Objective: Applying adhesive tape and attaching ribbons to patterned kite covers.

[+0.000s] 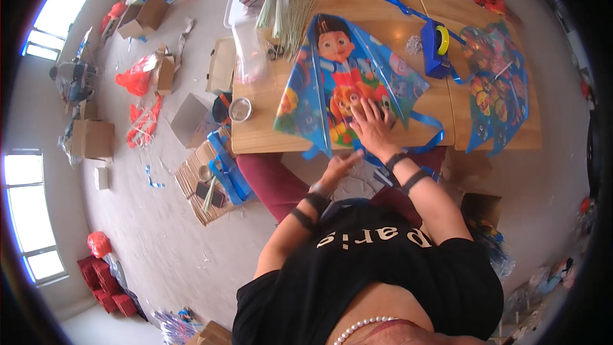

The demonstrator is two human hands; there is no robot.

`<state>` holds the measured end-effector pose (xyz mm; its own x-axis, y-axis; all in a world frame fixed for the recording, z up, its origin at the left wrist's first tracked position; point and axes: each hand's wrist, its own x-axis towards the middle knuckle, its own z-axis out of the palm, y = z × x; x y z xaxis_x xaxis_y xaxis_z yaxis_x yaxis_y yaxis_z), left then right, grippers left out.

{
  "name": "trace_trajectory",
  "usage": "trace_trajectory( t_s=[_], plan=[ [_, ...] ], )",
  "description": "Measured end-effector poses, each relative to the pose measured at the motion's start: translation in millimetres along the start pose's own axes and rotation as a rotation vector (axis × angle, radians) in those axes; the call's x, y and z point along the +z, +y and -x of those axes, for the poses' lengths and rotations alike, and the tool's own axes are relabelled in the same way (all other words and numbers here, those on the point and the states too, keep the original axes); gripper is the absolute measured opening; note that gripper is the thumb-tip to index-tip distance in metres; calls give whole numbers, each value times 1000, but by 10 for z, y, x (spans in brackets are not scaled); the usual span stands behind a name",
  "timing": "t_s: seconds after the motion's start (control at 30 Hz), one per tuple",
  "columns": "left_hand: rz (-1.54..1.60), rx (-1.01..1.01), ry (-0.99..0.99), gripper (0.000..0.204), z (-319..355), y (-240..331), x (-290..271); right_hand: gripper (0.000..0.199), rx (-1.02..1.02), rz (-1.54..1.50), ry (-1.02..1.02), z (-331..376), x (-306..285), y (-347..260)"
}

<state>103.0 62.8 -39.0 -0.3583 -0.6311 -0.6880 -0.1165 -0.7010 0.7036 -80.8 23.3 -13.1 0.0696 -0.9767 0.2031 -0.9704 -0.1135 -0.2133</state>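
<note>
A kite (345, 83) printed with cartoon figures lies on the wooden table, its pointed top facing away from me and thin rods running down it. My right hand (373, 129) rests flat on its lower part, fingers spread. Just below the kite's near edge is my left hand (338, 169), its fingers drawn together near blue ribbon; what they hold, if anything, is too small to make out. More blue ribbon (431, 134) loops out to the right of my right wrist. A blue tape dispenser (435, 51) with a yellow-green roll stands beyond the kite's right side.
Another kite (498, 92) lies on the right table (456, 115). Thin pale sticks (300, 9), a clear plastic container (246, 45) and a small round tub (241, 110) are at the left. Cardboard boxes (145, 14) and red plastic bags (135, 80) litter the floor.
</note>
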Motion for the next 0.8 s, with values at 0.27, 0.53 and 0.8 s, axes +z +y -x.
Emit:
trace_trajectory(
  t_s=[0.27, 0.53, 0.8],
  plan=[
    [-383, 113, -404, 39, 430, 1029, -403, 43, -199, -146, -90, 993, -478, 118],
    [-562, 549, -407, 39, 437, 1908, -28, 46, 95, -351, 92, 689, -337, 226],
    [-1196, 484, 643, 100, -874, 1441, -504, 53, 61, -159, 23, 590, 15, 168]
  ],
)
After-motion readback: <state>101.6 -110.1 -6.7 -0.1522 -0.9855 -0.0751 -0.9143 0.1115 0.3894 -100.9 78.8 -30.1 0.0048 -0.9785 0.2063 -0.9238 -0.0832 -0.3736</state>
